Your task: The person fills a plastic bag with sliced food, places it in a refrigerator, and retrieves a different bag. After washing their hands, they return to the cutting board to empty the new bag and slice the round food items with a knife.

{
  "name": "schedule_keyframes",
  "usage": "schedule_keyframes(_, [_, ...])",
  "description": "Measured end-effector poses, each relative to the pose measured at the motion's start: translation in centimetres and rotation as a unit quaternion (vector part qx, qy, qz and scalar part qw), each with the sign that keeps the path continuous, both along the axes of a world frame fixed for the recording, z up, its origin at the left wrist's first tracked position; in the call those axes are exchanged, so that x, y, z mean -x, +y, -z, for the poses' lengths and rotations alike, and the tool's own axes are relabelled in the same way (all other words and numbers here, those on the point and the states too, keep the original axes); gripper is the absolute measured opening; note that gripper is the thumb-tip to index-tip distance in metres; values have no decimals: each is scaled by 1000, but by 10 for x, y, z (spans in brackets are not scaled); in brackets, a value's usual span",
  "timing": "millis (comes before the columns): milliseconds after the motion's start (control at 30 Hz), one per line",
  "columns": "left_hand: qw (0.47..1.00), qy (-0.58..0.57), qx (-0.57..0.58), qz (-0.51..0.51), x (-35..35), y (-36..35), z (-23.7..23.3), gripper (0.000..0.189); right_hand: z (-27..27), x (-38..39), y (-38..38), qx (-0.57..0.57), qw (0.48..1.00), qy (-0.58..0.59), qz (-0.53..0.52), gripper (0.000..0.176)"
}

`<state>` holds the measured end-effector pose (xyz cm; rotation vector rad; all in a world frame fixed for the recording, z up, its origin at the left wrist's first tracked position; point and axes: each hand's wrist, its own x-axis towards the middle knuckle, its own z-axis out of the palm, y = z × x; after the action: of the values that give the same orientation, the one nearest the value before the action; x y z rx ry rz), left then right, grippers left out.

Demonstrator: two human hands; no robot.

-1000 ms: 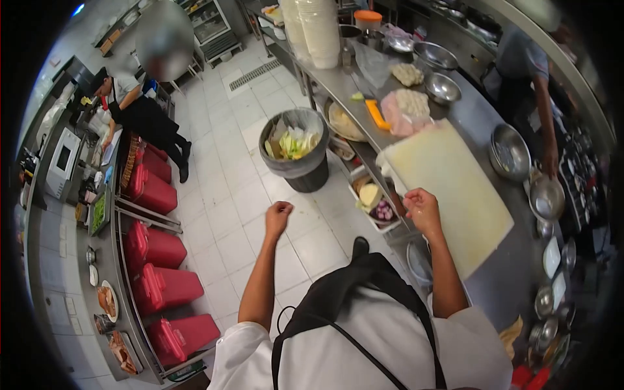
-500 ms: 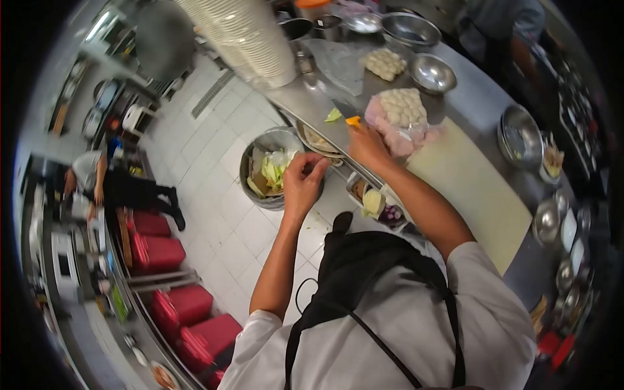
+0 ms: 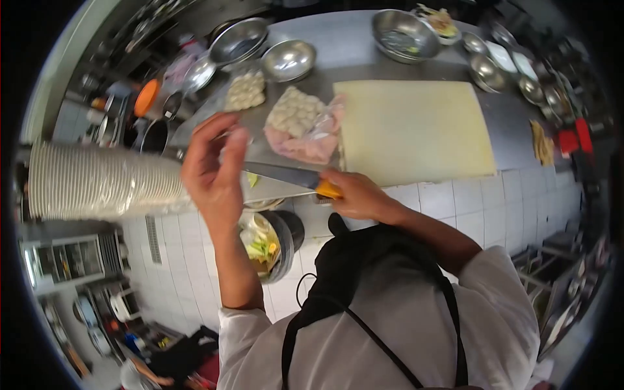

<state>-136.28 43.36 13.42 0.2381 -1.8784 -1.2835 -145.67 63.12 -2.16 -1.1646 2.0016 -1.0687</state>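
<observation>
My right hand [image 3: 357,195] grips the orange handle of a knife [image 3: 286,174], its blade pointing left over the counter's front edge. Raised at the left is my left hand [image 3: 218,162], its thumb and fingers curled; whether anything small lies between them is unclear. The blade's tip ends beside this hand, by a scrap of green leaf [image 3: 252,179]. Beyond the knife sits a bag of pale round pieces [image 3: 296,114] on pinkish plastic, with a second bag of them [image 3: 246,90] behind. A large cream cutting board [image 3: 416,130] lies to the right.
Steel bowls [image 3: 289,60] stand along the back of the counter [image 3: 338,39]. Stacked containers [image 3: 97,179] lie at the left. Below the counter edge is a bin [image 3: 283,244] with leafy scraps. Another person [image 3: 175,361] is at the lower left.
The view has turned right, bringing the board to the front. My left hand has moved from over the bin to above the counter's edge. The knife stays in my right hand, its blade now in plain view.
</observation>
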Motion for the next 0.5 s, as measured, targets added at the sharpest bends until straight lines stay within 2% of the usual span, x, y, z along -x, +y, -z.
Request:
schedule_keyframes(33, [1000, -2, -18, -15, 0, 1, 3, 18, -6, 6, 35, 25, 999, -35, 6, 54])
schedule_keyframes(100, [998, -21, -42, -29, 10, 7, 24, 17, -8, 12, 102, 103, 987, -97, 82, 42])
schedule_keyframes(133, [998, -36, -48, -28, 17, 12, 42, 17, -30, 12, 132, 28, 963, -206, 171, 36])
schedule_keyframes(167, [998, -56, -31, -6, 30, 17, 64, 21, -49, 12, 164, -48, 915, -312, 251, 31])
schedule_keyframes(200, [991, -129, 29, -19, 43, 20, 85, 28, -25, 12, 202, 39, 880, -366, 301, 33])
schedule_keyframes(233, [981, -175, 75, -30, 57, 26, 109, 34, -32, 8, 225, 113, 837, -400, 354, 26])
schedule_keyframes(300, [963, -189, 186, -46, 77, 37, 144, 36, -21, 8, 269, 170, 777, -403, 452, 18])
schedule_keyframes(333, [948, -197, 242, -53, 83, 44, 156, 37, -15, 9, 291, 185, 765, -386, 482, 19])
schedule_keyframes(400, [945, -200, 249, -76, 93, 59, 167, 38, -1, 12, 328, 198, 755, -366, 507, 20])
schedule_keyframes(500, [946, -216, 223, -90, 100, 80, 169, 39, 21, 22, 358, 173, 735, -399, 520, 22])
